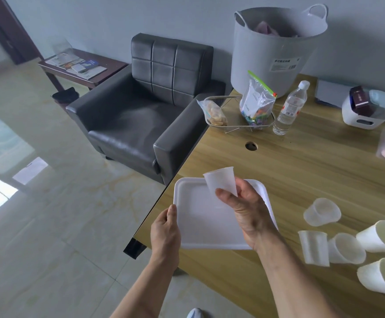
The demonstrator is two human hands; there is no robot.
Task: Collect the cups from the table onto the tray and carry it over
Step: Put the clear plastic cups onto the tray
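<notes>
A white rectangular tray (196, 198) lies at the near left corner of the wooden table (301, 171). My left hand (165, 232) grips the tray's left edge. My right hand (246, 207) holds a white plastic cup (220, 182) by its base, tilted, above the tray's far side. Several more white cups lie on their sides on the table to the right: one (322, 211) nearest the tray, a flattened one (314, 247), and others (347, 247), (382, 236), (384, 277) toward the right edge.
A grey tub (276, 51) stands at the table's back. In front of it are a wire basket (223, 101) with bags and a water bottle (290, 109). A white box (365, 111) sits at the right. A black armchair (141, 104) stands left of the table.
</notes>
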